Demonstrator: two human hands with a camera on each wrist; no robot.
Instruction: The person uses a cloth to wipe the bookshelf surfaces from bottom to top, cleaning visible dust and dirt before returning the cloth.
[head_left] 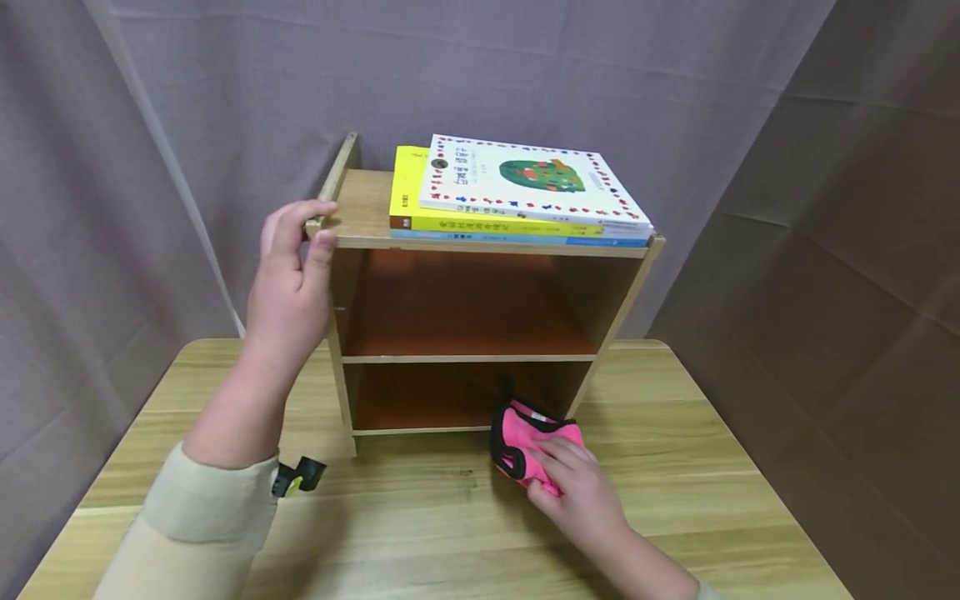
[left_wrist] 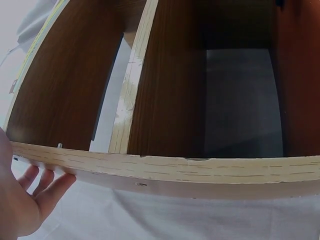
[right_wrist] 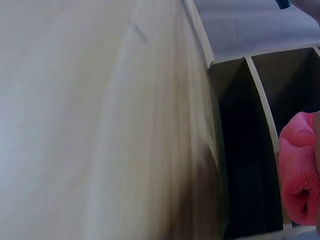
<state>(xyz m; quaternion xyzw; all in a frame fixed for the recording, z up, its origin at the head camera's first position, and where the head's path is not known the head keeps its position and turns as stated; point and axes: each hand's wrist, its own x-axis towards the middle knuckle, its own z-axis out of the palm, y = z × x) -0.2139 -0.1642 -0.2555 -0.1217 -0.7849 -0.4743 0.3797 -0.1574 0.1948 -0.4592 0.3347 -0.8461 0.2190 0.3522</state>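
We see the left hand (head_left: 292, 275) gripping the upper left corner of the wooden shelf (head_left: 363, 200). The right hand (head_left: 577, 492) holds a bunched pink cloth (head_left: 521, 433) with black edging at the right part of the lowest board's front edge; we cannot tell whether cloth and board touch. On the cloth we spot a small white tag (head_left: 538, 417), too small to read.

On top lie three books: on the yellow book (head_left: 408, 179) we make out a Chinese spine title, apparently 爱丽丝漫游奇境记; the white book (head_left: 487, 179) above carries Chinese characters beside a green picture, and the blue book (head_left: 525, 240) below shows illegible spine lettering.
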